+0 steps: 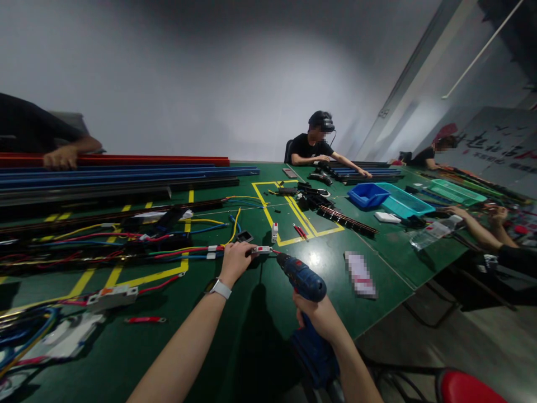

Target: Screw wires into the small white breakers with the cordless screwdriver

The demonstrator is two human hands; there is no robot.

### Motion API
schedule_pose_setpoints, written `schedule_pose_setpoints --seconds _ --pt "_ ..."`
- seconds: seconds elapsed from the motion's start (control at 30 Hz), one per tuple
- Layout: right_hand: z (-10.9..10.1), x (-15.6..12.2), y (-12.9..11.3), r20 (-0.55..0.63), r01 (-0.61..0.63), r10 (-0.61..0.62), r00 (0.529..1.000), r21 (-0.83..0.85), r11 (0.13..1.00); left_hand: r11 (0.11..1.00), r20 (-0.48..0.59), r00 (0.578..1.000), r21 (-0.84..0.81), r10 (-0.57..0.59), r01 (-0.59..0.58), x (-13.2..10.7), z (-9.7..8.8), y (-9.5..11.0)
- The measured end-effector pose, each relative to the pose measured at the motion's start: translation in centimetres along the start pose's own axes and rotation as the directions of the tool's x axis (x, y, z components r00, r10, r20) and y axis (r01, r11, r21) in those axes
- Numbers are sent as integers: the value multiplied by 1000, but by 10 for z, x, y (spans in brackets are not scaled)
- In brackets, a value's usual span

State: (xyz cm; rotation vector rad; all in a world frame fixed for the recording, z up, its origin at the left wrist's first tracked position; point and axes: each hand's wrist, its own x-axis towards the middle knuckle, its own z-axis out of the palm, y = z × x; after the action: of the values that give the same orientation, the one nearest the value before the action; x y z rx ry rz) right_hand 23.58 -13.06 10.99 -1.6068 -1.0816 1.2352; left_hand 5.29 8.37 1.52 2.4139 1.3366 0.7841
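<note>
My left hand (pixel 235 262) is closed around a small white circuit breaker (pixel 262 250) lying on the green table (pixel 235 313), with red and blue wires running off to the left. My right hand (pixel 315 313) grips a blue cordless drill (pixel 301 276) by its handle. The drill's nose points at the breaker's right end and almost touches it. A white band sits on my left wrist.
Bundled coloured wires (pixel 104 243) and more breakers (pixel 112 296) lie to the left. Long red, blue and black rails (pixel 126 173) run along the far left. Blue and teal trays (pixel 390 198) stand far right. Other people work at the far and right sides. A red stool (pixel 465 387) is at lower right.
</note>
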Motion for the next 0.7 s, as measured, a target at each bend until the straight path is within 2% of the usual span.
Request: schedule_pose_setpoints --seconds 0.7 --pt "-1 -1 -3 17 -1 1 1000 10 1000 1000 18 1000 -23 -7 8 -1 -3 2"
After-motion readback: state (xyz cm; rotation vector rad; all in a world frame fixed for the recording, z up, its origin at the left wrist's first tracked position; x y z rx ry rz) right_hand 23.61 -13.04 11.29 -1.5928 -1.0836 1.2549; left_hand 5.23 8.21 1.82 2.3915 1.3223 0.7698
